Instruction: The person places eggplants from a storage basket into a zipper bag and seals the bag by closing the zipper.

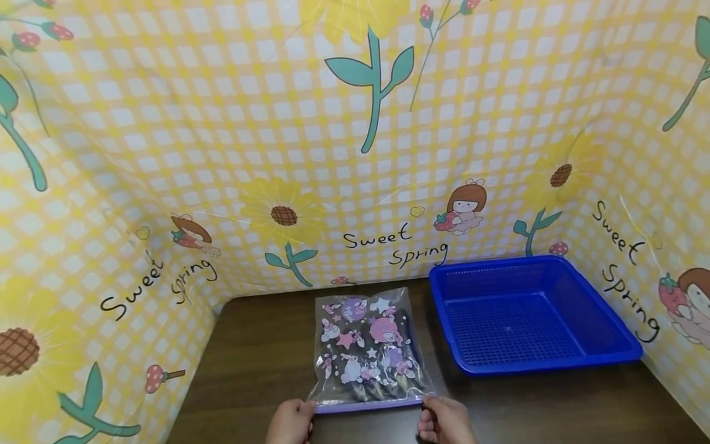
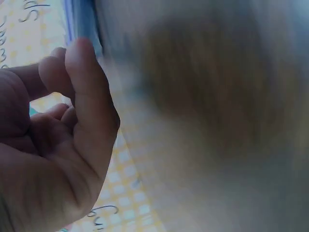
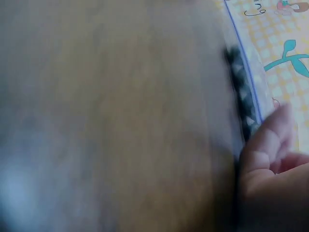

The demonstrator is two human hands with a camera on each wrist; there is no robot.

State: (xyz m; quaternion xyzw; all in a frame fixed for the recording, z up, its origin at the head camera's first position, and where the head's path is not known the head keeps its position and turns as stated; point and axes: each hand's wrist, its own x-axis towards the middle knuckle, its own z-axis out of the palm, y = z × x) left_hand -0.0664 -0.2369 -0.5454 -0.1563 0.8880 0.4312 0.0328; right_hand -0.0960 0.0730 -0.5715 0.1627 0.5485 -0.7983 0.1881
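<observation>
A clear zip bag (image 1: pixel 368 345) printed with pink, purple and white cartoon figures lies on the brown table, its purple zip edge toward me. Dark items show through the plastic; their kind is hard to make out. My left hand (image 1: pixel 291 421) pinches the left end of the zip edge between thumb and fingers. At the other end, my right hand (image 1: pixel 445 420) pinches the right corner. In the left wrist view, the thumb and fingertips of the left hand (image 2: pixel 82 106) meet at the bag's edge. The right wrist view has the right hand (image 3: pixel 270 154) at the zip line.
A blue plastic basket (image 1: pixel 532 327) with a mesh bottom stands to the right of the bag. Yellow checked cloth (image 1: pixel 355 185) with flowers and "Sweet Spring" lettering rises behind the table (image 1: pixel 244 364) and along both sides.
</observation>
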